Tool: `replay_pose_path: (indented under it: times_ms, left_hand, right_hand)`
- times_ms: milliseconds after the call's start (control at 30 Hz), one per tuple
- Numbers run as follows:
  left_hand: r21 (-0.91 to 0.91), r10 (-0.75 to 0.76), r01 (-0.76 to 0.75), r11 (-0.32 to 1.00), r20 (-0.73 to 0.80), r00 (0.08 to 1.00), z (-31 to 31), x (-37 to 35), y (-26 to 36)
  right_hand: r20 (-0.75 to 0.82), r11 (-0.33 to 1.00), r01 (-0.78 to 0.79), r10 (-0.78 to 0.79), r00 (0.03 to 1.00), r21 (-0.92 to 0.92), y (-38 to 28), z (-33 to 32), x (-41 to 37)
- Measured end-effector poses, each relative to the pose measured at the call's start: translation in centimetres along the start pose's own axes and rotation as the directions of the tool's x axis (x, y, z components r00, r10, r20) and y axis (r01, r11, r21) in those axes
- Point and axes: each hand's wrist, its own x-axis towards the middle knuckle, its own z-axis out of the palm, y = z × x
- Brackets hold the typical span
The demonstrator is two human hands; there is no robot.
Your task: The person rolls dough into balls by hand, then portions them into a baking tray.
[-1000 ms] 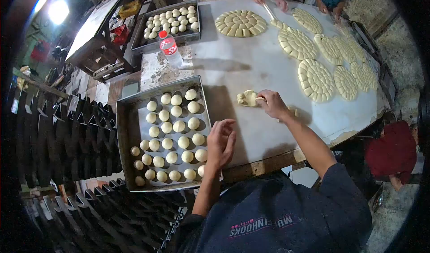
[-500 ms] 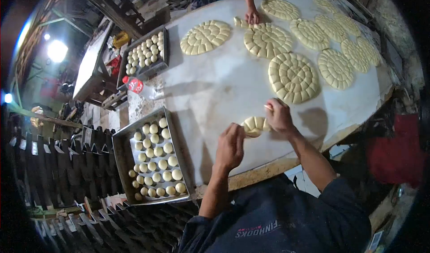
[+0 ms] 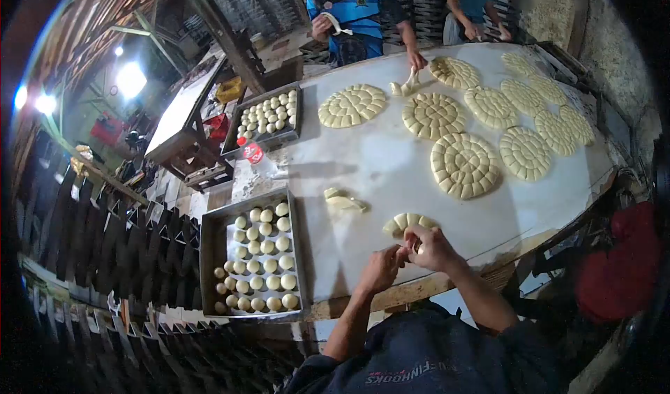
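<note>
Close to the table's near edge lies a small segmented fan of dough [image 3: 408,222]. My right hand [image 3: 433,250] is curled just in front of it, closed on a pale bit of dough strip that shows between the fingers. My left hand [image 3: 380,270] is pinched closed right beside the right one, their fingertips meeting. What the left fingers hold is hidden. Farther left, some loose dough strips [image 3: 345,200] lie on the white tabletop [image 3: 328,244]. Finished-looking round dough spirals, such as the closest one [image 3: 465,166], lie beyond my hands.
A metal tray [image 3: 296,244] of dough balls stands left, with a second tray [image 3: 299,123] behind it. A red-labelled plastic bottle [image 3: 255,155] lies between them. Across the table, a co-worker's hand [image 3: 417,60] holds dough; another person [image 3: 469,10] stands farther back.
My view has tilted up. My hands have come together in front of the dough fan. Loose strips now lie to the left. The co-worker's hand has raised a piece of dough.
</note>
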Motion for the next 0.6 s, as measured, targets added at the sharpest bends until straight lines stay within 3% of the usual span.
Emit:
replay_pose_path:
  times_ms: [67,133,167,200,233,267,300,333,367,400,433,467,500,600]
  left_hand:
    - [-0.023,0.008,-0.009,1.0,-0.059,0.998,-2.1,-3.1,0.5]
    - [-0.248,-0.131,0.069,0.966,-0.24,0.962,-4.2,-6.4,0.5]
    - [-0.253,-0.137,0.073,0.965,-0.246,0.96,-4.9,-8.1,-0.1]
    - [-0.187,-0.049,-0.015,0.982,-0.334,0.941,-5.6,-9.6,-0.8]
    - [-0.111,0.047,-0.101,0.989,-0.411,0.91,-6.2,-10.8,-1.4]
    - [-0.013,0.235,-0.263,0.965,-0.411,0.881,-5.9,-11.4,-2.6]
    - [0.005,0.266,-0.3,0.954,-0.474,0.839,-5.1,-12.2,-2.3]
    - [-0.078,0.186,-0.261,0.962,-0.511,0.839,-4.2,-12.7,-2.8]
    - [-0.157,0.106,-0.225,0.962,-0.543,0.833,-3.5,-13.3,-3.3]
    - [-0.164,0.103,-0.228,0.96,-0.549,0.829,-3.4,-14.1,-3.8]
    - [-0.053,0.12,-0.167,0.985,-0.487,0.865,-3.4,-14.6,-4.1]
    - [0.065,0.131,-0.114,0.991,-0.426,0.895,-3.5,-14.9,-4.4]
    - [0.146,0.165,-0.114,0.983,-0.406,0.899,-3.0,-14.8,-5.0]
    - [0.251,0.222,-0.147,0.957,-0.303,0.927,-1.9,-13.2,-6.0]
  right_hand:
    - [0.093,0.996,0.075,-0.079,0.992,0.044,-1.9,1.0,0.2]
    - [0.093,0.996,0.075,-0.08,0.992,0.054,-4.6,3.4,0.1]
    - [0.076,0.995,0.069,-0.074,0.994,0.072,-5.7,5.0,-0.1]
    - [0.033,0.974,0.19,-0.196,0.98,0.123,-4.8,7.4,-0.6]
    - [0.061,0.962,0.095,-0.114,0.992,0.257,-5.2,9.4,-1.8]
    - [0.088,0.924,-0.004,-0.032,0.996,0.382,-5.6,11.5,-3.0]
    - [0.066,0.941,-0.002,-0.022,0.998,0.34,-6.3,12.7,-4.1]
    - [-0.019,0.971,0.013,-0.009,1.0,0.237,-5.7,13.9,-4.8]
    - [-0.01,0.973,0.009,-0.007,1.0,0.229,-6.3,13.8,-5.3]
    - [-0.024,0.996,0.031,-0.029,0.999,0.088,-7.1,13.5,-5.6]
    - [-0.034,0.997,0.057,-0.059,0.998,-0.056,-7.6,13.4,-5.7]
    - [-0.059,0.99,0.128,-0.132,0.99,-0.067,-7.4,13.7,-5.9]
    - [-0.054,0.988,0.136,-0.141,0.989,-0.074,-6.9,13.9,-5.9]
    - [-0.013,0.925,0.116,-0.129,0.992,-0.362,-3.6,12.4,-5.9]
